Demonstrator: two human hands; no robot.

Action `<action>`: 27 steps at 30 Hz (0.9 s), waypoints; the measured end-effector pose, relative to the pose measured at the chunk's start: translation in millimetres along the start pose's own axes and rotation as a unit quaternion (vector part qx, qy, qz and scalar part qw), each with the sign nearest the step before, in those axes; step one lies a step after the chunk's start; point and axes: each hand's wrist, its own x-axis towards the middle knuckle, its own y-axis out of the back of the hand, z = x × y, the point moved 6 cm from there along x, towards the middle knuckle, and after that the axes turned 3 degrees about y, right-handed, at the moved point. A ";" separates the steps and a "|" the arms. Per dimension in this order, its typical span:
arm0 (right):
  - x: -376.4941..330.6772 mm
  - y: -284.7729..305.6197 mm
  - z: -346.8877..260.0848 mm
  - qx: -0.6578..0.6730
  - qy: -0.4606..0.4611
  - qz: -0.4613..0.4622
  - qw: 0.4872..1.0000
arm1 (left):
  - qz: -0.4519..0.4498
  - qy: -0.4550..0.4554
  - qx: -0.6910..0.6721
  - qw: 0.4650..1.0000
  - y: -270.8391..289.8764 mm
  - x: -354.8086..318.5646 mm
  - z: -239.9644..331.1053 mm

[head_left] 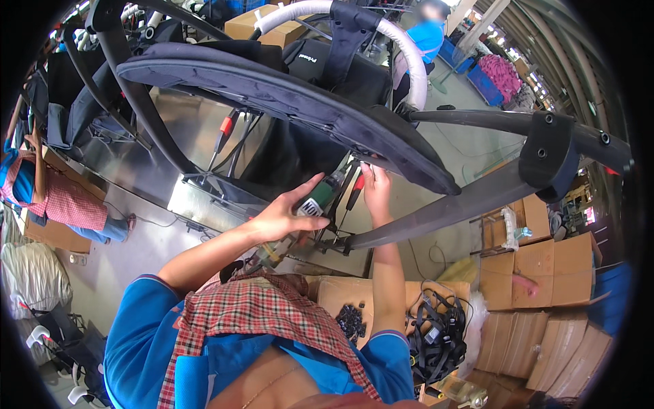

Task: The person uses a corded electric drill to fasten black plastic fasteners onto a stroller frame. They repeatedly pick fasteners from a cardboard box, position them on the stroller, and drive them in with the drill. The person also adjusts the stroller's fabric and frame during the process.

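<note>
A black baby stroller (272, 92) fills the space before me, with its dark padded fabric panel slanting across the upper middle. My left hand (283, 217) is wrapped round a green power screwdriver (317, 196), thumb and index finger along its body. The tool's upper end points at the panel's underside. Close beside it, my right hand (377, 194) is raised with fingertips pinched at the panel's lower edge; what they hold is hidden. Between the hands runs a rod with a red section (355, 191). A thick grey frame tube (443, 204) passes by my right wrist.
Below my hands, a cardboard surface (402, 293) bears small black parts (351, 320) and a heap of black straps (437, 337). Cartons (538, 273) stand at right. A person in a checked apron (68, 198) is at left; another in blue (426, 37) is farther back.
</note>
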 end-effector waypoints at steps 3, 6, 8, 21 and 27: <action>12.3 -0.3 -24.4 0.038 0.013 -0.011 0.999 | -0.009 0.014 -0.001 1.000 5.6 -20.0 -8.0; 16.4 3.3 -27.4 -0.025 0.028 0.010 0.999 | -0.009 0.010 0.024 1.000 5.1 -28.4 -14.0; 18.9 2.5 -33.7 -0.049 0.045 0.016 0.998 | -0.014 0.005 0.019 1.000 4.0 -34.1 -10.9; -59.7 48.9 23.6 0.044 -0.199 -0.001 0.979 | -0.135 -0.032 0.168 0.976 45.6 -105.1 -41.1; -204.6 -26.1 64.8 -0.159 -0.218 -0.498 0.824 | -0.118 0.100 0.107 0.982 63.9 -135.0 -89.0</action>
